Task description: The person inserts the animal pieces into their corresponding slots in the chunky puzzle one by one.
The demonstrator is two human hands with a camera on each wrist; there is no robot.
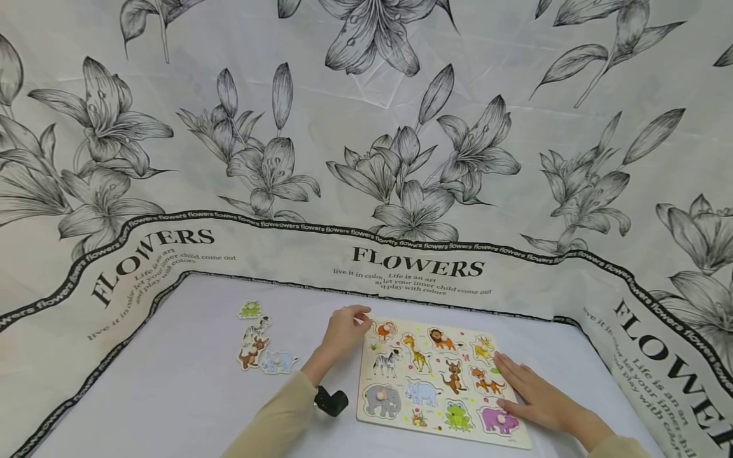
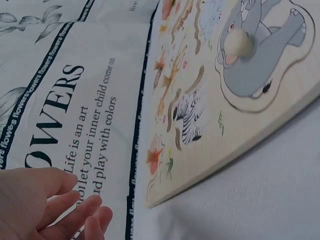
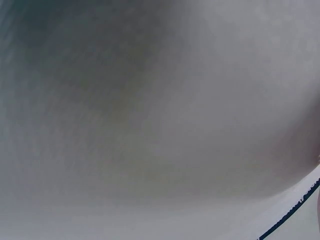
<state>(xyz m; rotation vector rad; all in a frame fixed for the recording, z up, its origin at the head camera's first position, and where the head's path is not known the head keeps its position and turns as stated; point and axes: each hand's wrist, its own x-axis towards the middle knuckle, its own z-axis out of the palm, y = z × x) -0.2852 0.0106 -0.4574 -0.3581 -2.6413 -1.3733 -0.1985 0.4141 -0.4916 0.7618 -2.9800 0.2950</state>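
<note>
A wooden animal puzzle board [image 1: 409, 416] lies flat on the white cloth. Beside its far left corner is my left hand [image 1: 345, 331], fingers loosely bent; the left wrist view shows nothing held in that hand [image 2: 60, 210]. My right hand [image 1: 532, 391] rests along the board's right edge, fingers extended, near the purple hippo piece [image 1: 499, 421]. A grey elephant piece [image 1: 382, 402] with a round knob sits in the near left part. The zebra [image 1: 387, 363], kangaroo [image 1: 454, 375] and frog [image 1: 457, 415] pictures show on the board. The right wrist view is mostly a blur.
Left of the board lie several loose pieces: a green frog [image 1: 249, 310], a zebra [image 1: 256, 329], a brown kangaroo [image 1: 252, 353] and a light blue animal [image 1: 277, 362]. A black device [image 1: 332, 401] is on the left wrist. Flower-printed fabric [image 1: 412, 261] rises behind the cloth.
</note>
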